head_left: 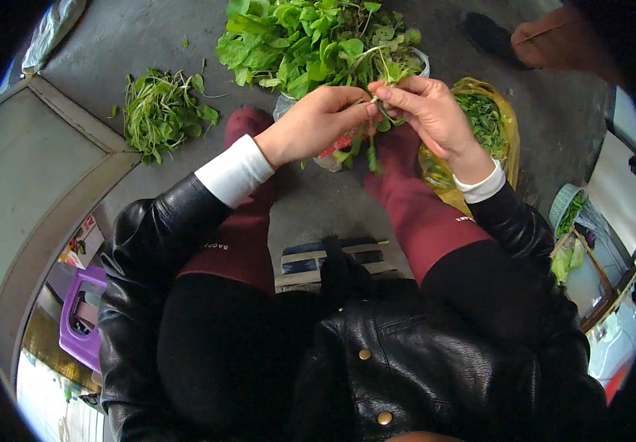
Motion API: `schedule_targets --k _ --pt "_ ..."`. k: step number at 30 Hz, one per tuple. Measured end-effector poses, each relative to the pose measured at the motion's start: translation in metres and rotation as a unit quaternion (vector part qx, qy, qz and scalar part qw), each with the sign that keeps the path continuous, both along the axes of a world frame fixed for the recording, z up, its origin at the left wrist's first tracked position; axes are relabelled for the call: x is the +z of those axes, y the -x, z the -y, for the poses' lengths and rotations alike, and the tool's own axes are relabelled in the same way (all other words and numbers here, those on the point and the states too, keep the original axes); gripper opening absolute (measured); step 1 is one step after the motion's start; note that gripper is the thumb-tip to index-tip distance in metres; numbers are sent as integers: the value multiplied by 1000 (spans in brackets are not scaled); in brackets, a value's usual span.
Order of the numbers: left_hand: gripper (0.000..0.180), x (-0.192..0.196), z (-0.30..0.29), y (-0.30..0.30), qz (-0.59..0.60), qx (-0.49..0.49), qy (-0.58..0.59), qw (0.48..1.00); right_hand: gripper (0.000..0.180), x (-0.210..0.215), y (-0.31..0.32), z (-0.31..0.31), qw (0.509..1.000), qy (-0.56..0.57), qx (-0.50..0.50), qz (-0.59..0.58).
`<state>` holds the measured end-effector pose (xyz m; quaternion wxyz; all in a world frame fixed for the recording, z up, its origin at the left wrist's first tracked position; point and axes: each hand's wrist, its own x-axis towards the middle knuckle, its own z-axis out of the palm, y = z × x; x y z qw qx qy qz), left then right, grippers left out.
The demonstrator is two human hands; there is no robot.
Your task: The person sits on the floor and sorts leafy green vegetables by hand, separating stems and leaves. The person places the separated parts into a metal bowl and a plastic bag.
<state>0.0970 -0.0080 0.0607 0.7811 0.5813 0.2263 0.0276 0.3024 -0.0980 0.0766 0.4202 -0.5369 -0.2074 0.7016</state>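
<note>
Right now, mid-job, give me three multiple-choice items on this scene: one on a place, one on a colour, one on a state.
1. Where does the small pile of greens lie?
A. on the floor to the person's left
B. in the purple basket
C. on the person's lap

2. What colour is the bag by the right hand?
A. blue
B. yellow
C. white

3. What are the hands doing?
A. resting empty
B. both pinching one leafy stem
C. holding a knife

Answers: A, it sits on bare concrete on the left; B, its plastic rim shows yellow; B, the left hand and right hand meet fingertips on it.
</note>
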Motion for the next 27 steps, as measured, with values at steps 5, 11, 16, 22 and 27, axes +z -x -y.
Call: schedule_targets --k 5,11,16,22,27 --pt "29 11 -8 1 -39 -12 31 999 19 8 13 3 962 -153 38 222" --pt "18 5 -35 44 -144 143 83 976 15 27 3 15 824 -341 87 444" --pt "28 37 -67 105 -216 115 91 965 14 26 -50 48 847 -180 -35 498" --pt "24 -3 -98 205 -296 248 -34 922 18 12 -124 124 725 -89 -17 683" --pt "23 -12 -138 232 -363 266 -68 891 31 -41 -180 208 701 164 101 686"
